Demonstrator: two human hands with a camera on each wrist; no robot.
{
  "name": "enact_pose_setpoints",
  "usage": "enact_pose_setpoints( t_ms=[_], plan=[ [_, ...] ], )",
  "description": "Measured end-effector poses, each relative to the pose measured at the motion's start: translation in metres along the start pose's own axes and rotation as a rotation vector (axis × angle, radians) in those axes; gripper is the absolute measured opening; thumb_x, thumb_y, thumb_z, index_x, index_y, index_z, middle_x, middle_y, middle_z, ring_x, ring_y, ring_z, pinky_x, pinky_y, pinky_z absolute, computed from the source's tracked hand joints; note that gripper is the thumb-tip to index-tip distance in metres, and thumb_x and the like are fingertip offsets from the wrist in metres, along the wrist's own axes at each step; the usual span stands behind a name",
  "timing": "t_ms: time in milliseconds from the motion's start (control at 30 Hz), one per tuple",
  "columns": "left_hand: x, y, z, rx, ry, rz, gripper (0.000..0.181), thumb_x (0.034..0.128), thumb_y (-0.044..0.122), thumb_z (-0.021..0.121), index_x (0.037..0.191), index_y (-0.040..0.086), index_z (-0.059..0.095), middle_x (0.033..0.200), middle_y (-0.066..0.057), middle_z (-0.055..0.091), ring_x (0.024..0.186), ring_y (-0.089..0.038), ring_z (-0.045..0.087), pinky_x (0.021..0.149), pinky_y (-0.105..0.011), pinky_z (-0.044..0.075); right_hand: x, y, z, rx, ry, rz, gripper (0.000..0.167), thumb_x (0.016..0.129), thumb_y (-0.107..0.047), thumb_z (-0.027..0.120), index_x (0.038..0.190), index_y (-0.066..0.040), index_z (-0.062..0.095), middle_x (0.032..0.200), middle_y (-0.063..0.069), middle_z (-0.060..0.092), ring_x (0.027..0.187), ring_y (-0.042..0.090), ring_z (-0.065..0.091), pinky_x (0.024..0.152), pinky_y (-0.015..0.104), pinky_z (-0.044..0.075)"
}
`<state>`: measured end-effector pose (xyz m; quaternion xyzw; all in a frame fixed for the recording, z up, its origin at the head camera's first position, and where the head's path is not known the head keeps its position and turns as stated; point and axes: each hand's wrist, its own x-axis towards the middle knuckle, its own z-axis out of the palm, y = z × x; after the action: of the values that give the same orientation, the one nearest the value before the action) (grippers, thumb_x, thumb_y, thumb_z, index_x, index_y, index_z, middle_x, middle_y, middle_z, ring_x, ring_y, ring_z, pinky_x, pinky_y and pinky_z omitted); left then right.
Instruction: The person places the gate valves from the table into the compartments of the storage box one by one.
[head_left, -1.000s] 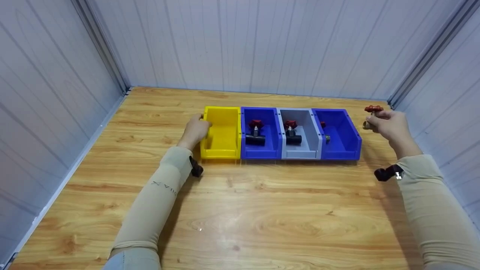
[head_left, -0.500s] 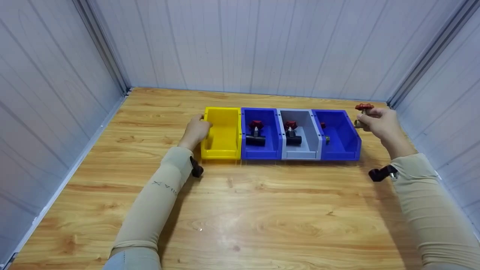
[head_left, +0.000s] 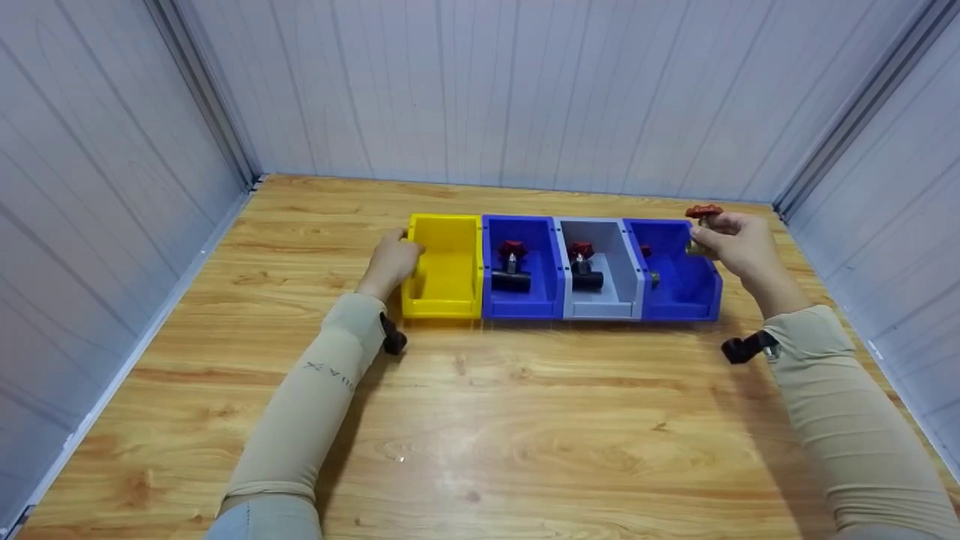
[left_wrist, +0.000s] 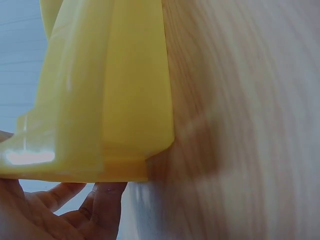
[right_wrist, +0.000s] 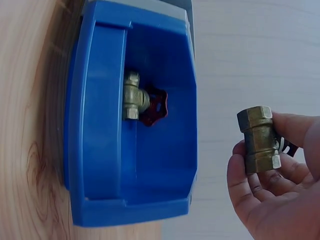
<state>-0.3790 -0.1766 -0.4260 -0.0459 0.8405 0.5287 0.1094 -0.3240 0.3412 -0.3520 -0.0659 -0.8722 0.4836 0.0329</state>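
Note:
My right hand point(head_left: 746, 247) pinches a brass gate valve point(right_wrist: 260, 140) with a red handwheel point(head_left: 703, 211), held in the air by the right rim of the rightmost blue bin point(head_left: 682, 289). Inside that bin lies another brass valve point(right_wrist: 132, 95) with a red wheel. At the row's other end, my left hand point(head_left: 391, 262) grips the side wall of the yellow bin point(head_left: 446, 259), its thumb over the rim. In the left wrist view, fingers point(left_wrist: 107, 207) show under the yellow plastic.
Between the end bins stand another blue bin point(head_left: 544, 289) and a grey bin point(head_left: 619, 289). Each contains a black tee-shaped valve with a red wheel. The bins sit side by side on a wood-grain table point(head_left: 525, 420), with pale panel walls point(head_left: 480, 90) at the back and sides.
My right hand has moved left with the brass gate valve, from beyond the rightmost blue bin to its right rim. The left hand and the bins stay in place.

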Motion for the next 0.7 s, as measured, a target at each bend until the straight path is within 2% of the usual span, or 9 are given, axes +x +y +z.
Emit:
enact_pose_setpoints(
  t_ms=[167,367,433,600,700],
  plan=[
    [0.0,0.002,-0.001,0.001,-0.003,-0.015,0.066,0.1127,0.026,0.047,0.173,0.008,0.027,0.17,-0.015,0.043,0.135,-0.032,0.052,0.115,-0.047,0.042,0.0,-0.006,0.007,0.019,-0.018,-0.014,0.033,0.108,-0.026,0.068,0.127,0.001,0.062,0.087,-0.024,0.067,0.083,-0.005,0.068,0.08,0.018,0.059],
    [0.0,0.003,-0.001,0.004,0.003,-0.024,0.066,0.1126,0.025,0.048,0.173,0.008,0.026,0.17,-0.015,0.043,0.132,-0.033,0.052,0.114,-0.046,0.042,0.001,-0.014,0.018,0.028,-0.031,-0.033,0.029,0.108,-0.024,0.068,0.124,0.0,0.064,0.086,-0.023,0.068,0.082,-0.005,0.068,0.078,0.017,0.059],
    [0.0,0.002,-0.001,0.0,0.002,-0.023,0.066,0.1126,0.026,0.048,0.172,0.009,0.027,0.169,-0.014,0.043,0.133,-0.032,0.052,0.115,-0.047,0.042,0.001,-0.016,0.022,0.061,-0.046,-0.049,0.027,0.108,-0.021,0.069,0.123,0.001,0.064,0.085,-0.021,0.07,0.081,-0.003,0.07,0.078,0.017,0.06],
    [0.002,0.0,0.0,-0.007,-0.012,-0.017,0.064,0.1126,0.027,0.048,0.172,0.009,0.03,0.172,-0.014,0.04,0.145,-0.03,0.047,0.124,-0.051,0.039,-0.001,-0.021,0.031,0.097,-0.075,-0.068,0.026,0.108,-0.017,0.068,0.122,0.003,0.064,0.084,-0.019,0.073,0.08,-0.002,0.073,0.08,0.019,0.061],
    [0.003,-0.001,-0.001,-0.004,-0.013,-0.02,0.066,0.1124,0.027,0.048,0.172,0.009,0.028,0.174,-0.014,0.038,0.151,-0.031,0.044,0.126,-0.052,0.037,0.0,-0.025,0.036,0.058,-0.069,-0.059,0.028,0.108,-0.02,0.069,0.124,0.002,0.065,0.085,-0.021,0.071,0.081,-0.003,0.071,0.08,0.019,0.06]
  ],
)
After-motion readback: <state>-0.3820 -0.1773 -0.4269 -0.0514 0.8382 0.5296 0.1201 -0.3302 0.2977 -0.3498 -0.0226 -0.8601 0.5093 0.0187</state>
